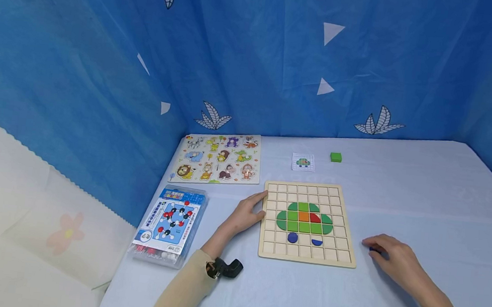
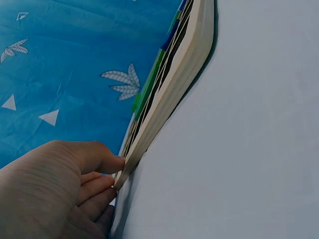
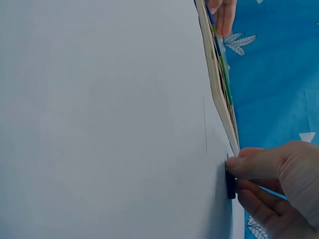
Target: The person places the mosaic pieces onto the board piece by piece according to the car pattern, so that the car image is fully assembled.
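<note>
A wooden grid board (image 1: 307,255) lies on the table, bearing a car picture made of green, orange and red pieces. Beneath the car sit a full blue circle (image 1: 292,237) and a blue half circle (image 1: 316,242). My left hand (image 1: 246,216) rests at the board's left edge, thumb and fingertips touching its side. To the right of the board, my right hand (image 1: 394,259) pinches a dark blue piece (image 3: 230,185) between thumb and fingers, low over the table. Much of that piece's outline is hidden by the fingers.
Behind the board lie a small picture card (image 1: 303,162) of the same car and a green block (image 1: 336,157). An animal puzzle (image 1: 217,158) is at the back left, with a boxed molecule model set (image 1: 171,225) in front of it. A blue curtain (image 1: 283,52) hangs behind the table.
</note>
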A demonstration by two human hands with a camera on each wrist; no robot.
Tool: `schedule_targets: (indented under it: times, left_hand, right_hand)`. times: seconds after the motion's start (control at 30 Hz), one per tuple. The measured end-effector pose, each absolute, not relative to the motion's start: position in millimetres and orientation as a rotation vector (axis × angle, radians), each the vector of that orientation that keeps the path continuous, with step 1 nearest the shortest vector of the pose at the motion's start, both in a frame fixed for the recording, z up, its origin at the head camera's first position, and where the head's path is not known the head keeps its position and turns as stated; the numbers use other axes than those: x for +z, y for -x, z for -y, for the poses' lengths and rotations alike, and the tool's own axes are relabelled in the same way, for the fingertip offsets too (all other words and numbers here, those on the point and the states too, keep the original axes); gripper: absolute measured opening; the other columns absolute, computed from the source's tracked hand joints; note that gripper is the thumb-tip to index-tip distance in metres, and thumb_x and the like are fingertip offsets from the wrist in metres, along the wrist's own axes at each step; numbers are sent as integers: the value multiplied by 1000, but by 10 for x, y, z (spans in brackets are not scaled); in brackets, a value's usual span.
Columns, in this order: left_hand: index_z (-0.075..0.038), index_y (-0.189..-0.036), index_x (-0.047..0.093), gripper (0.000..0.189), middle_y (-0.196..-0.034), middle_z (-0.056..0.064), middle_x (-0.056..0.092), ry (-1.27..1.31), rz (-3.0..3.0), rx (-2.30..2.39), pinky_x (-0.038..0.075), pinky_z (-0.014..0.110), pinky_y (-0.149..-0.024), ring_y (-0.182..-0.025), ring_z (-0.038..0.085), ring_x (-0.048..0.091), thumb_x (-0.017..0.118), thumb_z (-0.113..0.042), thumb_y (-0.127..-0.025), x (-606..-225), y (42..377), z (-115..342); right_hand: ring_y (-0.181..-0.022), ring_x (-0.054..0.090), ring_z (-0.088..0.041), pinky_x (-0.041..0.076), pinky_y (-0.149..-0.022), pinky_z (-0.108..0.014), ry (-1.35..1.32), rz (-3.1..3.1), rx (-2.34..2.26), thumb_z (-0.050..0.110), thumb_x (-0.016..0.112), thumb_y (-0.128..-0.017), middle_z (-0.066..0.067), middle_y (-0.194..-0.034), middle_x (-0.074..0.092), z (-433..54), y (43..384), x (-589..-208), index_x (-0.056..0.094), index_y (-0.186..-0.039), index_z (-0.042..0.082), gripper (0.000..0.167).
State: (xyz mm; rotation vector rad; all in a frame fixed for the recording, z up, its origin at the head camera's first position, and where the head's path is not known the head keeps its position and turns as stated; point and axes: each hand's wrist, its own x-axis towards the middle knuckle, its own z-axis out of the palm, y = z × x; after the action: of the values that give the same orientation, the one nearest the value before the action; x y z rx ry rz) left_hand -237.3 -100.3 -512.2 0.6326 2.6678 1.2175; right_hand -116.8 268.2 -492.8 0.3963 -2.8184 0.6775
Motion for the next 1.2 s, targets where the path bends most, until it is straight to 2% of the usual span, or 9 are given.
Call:
schedule_targets:
  times: [0.13,0.37,0.6,0.87,1.2]
  left_hand:
    - [-6,-145,37,61,-146,12,38,-634,-2663,1224,27,35,-111,-135,25,33,60,-9,-88,-5129,2372,1001]
    - [-6,-145,37,61,-146,12,39,-643,-2673,1222,27,34,-111,-135,25,33,60,-8,-88,-5127,2375,1005]
    - [-5,-145,37,61,-146,12,39,-651,-2676,1219,27,33,-111,-134,24,34,60,-8,-88,-5135,2374,1013]
    - [-5,-145,37,61,-146,12,39,-670,-2682,1210,28,34,-111,-135,25,33,59,-9,-88,-5137,2379,1006]
    - [-5,-145,37,61,-146,12,39,-657,-2678,1217,27,34,-111,-135,24,33,59,-8,-88,-5136,2377,1007]
  right_hand:
    - [-80,62,-31,53,-65,-46,-369,2817,669,-6,77,-69,-12,-90,66,-2680,1168,-4911,70,-94,1,27]
    - [-67,59,-17,50,-54,-31,-376,2786,634,-8,76,-68,-2,-83,65,-2691,1172,-4920,71,-89,6,26]
    - [-74,62,-23,53,-60,-36,-416,2763,639,-12,73,-68,0,-83,65,-2697,1188,-4937,70,-86,8,28]
    - [-70,62,-24,52,-58,-43,-377,2664,607,1,82,-64,-3,-79,63,-2726,1183,-4967,70,-84,5,23]
    - [-72,61,-24,53,-59,-40,-373,2706,632,-3,79,-66,-3,-81,61,-2686,1211,-4992,68,-83,6,22]
